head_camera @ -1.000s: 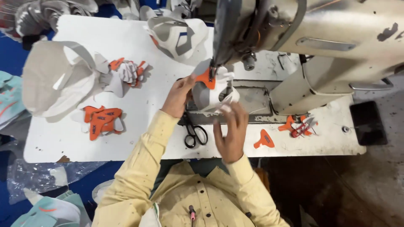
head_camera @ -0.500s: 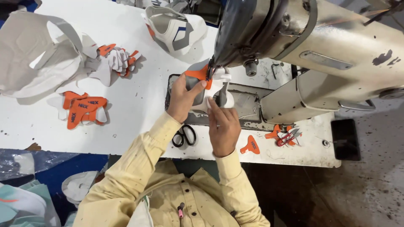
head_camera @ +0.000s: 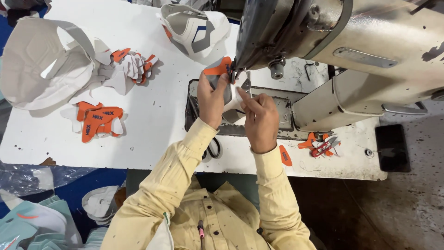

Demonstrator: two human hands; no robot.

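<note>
White bench point(head_camera: 152, 115) carries our sewing machine point(head_camera: 351, 51) at its right side. Under the machine's needle, our left hand point(head_camera: 212, 99) grips the grey-and-orange shoe piece point(head_camera: 221, 76), and our right hand point(head_camera: 261, 120) pinches its white edge. Orange cutouts point(head_camera: 97, 121) lie near the left edge.

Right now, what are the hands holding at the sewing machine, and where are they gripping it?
Both hands hold one grey, white and orange shoe upper piece under the needle: the left hand grips its left edge, the right hand pinches its lower right side.
</note>
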